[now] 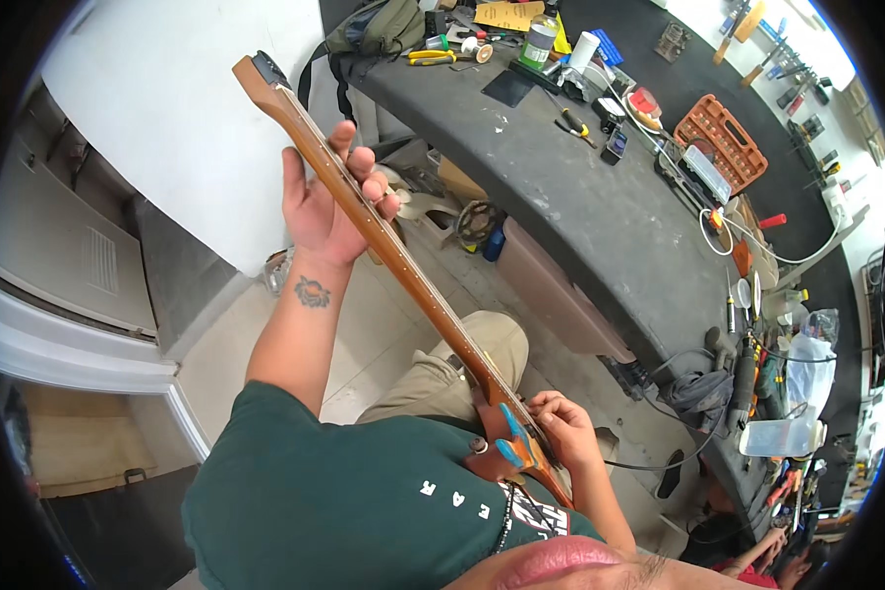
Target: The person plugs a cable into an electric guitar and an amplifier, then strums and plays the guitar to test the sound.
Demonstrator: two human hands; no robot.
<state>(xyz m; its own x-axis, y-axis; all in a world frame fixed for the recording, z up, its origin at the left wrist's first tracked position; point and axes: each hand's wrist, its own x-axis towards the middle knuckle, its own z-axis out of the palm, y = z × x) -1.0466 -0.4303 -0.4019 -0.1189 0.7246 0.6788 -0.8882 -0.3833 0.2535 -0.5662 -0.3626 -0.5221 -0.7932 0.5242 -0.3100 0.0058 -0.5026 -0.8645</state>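
Observation:
An electric guitar (418, 280) with a brown wooden neck and blue patches on its body lies slantwise across me. Its headstock points to the upper left and its body rests against my dark green shirt. My left hand (336, 202) is around the upper neck, the thumb on one side and the curled fingers over the fretboard side. Down at the body, my right hand (563, 425) is held over the strings with its fingers bent and pressed together. Whatever may be between those fingertips is hidden. A black cable (649, 465) runs off to the right from near the guitar body.
A long dark workbench (560, 216) curves along the right, bearing an orange tool case (721, 147), a screwdriver (573, 123), yellow-handled pliers (433, 58) and a bottle (540, 41). A backpack (374, 29) sits at its far end. Another person's hand (772, 541) shows at lower right.

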